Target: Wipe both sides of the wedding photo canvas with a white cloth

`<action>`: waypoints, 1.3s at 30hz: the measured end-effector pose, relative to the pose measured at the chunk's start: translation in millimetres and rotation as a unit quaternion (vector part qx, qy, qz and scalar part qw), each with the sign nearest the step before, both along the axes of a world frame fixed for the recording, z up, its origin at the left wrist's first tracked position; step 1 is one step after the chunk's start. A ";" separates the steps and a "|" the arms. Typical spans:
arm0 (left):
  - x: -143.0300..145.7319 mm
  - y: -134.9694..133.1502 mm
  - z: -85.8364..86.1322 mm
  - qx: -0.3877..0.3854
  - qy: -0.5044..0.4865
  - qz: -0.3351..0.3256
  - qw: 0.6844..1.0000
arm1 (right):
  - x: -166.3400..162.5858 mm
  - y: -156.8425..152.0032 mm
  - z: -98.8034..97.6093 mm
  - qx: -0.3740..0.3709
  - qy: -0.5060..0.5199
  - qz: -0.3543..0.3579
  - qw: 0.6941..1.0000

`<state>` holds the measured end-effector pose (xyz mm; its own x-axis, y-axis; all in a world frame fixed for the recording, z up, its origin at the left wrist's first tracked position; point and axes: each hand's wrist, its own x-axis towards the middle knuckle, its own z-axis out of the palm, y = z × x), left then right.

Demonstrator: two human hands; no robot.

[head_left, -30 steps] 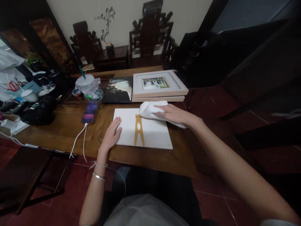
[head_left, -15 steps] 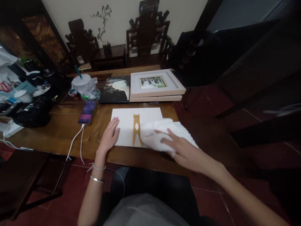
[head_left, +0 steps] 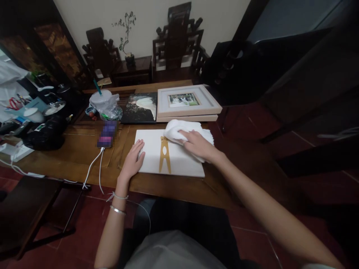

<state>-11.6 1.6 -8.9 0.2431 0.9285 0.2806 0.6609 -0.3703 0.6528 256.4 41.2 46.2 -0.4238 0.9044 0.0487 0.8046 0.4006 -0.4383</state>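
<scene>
A white board (head_left: 179, 161) with a gold stand (head_left: 164, 159) on its back lies face down on the wooden table (head_left: 75, 153). My left hand (head_left: 133, 160) rests flat on the board's left edge, fingers spread a little. My right hand (head_left: 196, 145) presses a white cloth (head_left: 177, 129) against the board's far right part, fingers curled over it.
Behind the board lie a stacked framed photo (head_left: 187, 102) and a dark photo print (head_left: 139, 107). A phone (head_left: 107, 133) with a white cable (head_left: 92, 166), a plastic cup in a bag (head_left: 104, 103) and dark clutter (head_left: 42, 130) are to the left. Dark wooden chairs stand beyond.
My right hand swept the cloth from the board's far right down to its near right corner, then back up to the far right. My left hand stayed on the left edge.
</scene>
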 end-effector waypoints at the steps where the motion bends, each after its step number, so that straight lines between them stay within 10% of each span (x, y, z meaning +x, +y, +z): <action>1: -0.2 -0.1 0.0 0.000 -0.002 0.000 1.000 | -10.5 3.3 -1.6 0.010 -0.001 -0.006 1.000; 5: 0.1 -0.7 0.8 0.002 -0.010 0.000 1.000 | -37.7 -16.0 -13.0 0.045 -0.034 0.016 0.998; 15: 1.9 -0.7 1.3 0.002 -0.015 -0.001 1.000 | 1.2 -100.0 7.4 -0.056 0.001 0.337 0.940; 27: 0.4 -0.4 0.5 -0.001 -0.007 0.000 1.000 | -32.7 10.6 -5.4 0.033 0.047 0.120 0.991; 39: 0.6 -1.0 -0.1 0.000 -0.007 -0.005 1.000 | -23.3 -87.1 12.8 -0.032 0.007 0.342 0.939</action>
<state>-11.0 0.6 -9.0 0.2478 0.9260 0.2849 0.6479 -0.3770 0.6618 233.1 -46.0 59.0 -0.9061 0.4229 0.0133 0.3634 0.7939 -0.4875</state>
